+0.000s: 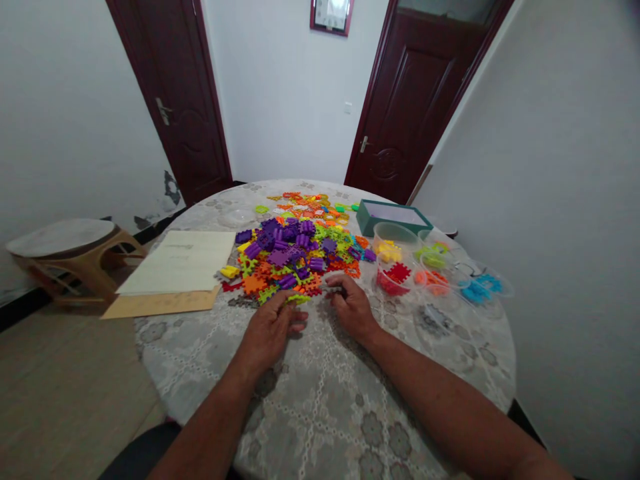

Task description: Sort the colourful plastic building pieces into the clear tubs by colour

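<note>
A heap of small plastic building pieces (295,250) in purple, orange, green, yellow and red covers the middle of a round table with a lace-patterned cloth (320,393). My left hand (270,330) rests on the cloth at the heap's near edge, fingertips touching a green piece (299,299). Just to the right, my right hand (353,307) lies with curled fingers beside the red and orange pieces; whether it holds one is hidden.
Clear plastic bowls sort pieces by colour at the right: yellow (389,250), red (395,277), green (433,257), orange (435,283), blue (480,290). A teal box (393,215) stands behind them. Papers (177,263) lie at the left. A low stool (70,257) and two dark doors stand beyond.
</note>
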The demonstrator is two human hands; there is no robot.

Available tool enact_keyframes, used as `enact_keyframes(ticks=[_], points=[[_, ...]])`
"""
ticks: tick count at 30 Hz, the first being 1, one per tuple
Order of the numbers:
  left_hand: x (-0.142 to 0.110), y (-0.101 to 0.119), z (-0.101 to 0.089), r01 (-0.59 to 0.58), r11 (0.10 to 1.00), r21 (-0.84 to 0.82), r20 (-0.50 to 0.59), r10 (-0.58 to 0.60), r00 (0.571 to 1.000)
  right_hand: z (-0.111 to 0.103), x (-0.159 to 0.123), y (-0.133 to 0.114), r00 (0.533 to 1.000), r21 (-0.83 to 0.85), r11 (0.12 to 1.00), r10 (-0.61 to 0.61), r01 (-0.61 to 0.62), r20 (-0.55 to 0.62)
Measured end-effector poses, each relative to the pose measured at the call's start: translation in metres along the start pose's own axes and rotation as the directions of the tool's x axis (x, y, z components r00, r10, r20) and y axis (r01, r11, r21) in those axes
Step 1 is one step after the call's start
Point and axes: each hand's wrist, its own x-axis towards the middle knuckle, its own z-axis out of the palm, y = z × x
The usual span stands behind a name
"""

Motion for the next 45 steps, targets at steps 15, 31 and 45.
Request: enact_keyframes(ticks=[15, 31, 45], points=[[0.000, 0.004, 0.000, -0.120, 0.988, 0.095, -0.046, 0.124, 0.991, -0.004, 0.000, -0.005, 0.996, 0.060, 0.998, -0.029, 0.024, 0.083], [0.010, -0.001, -0.007, 0.010, 0.998, 0.061, -0.067, -0.006, 0.998, -0.029, 0.009, -0.068, 0.985, 0.021, 0.985, -0.169, 0.169, 0.027], [0.005, 0.003, -0.002, 0.045, 0.999, 0.014, -0.114, -0.043, 0.993, -0.140, -0.047, -0.097, 0.973, -0.536, 0.834, -0.209, 0.126, -0.096]])
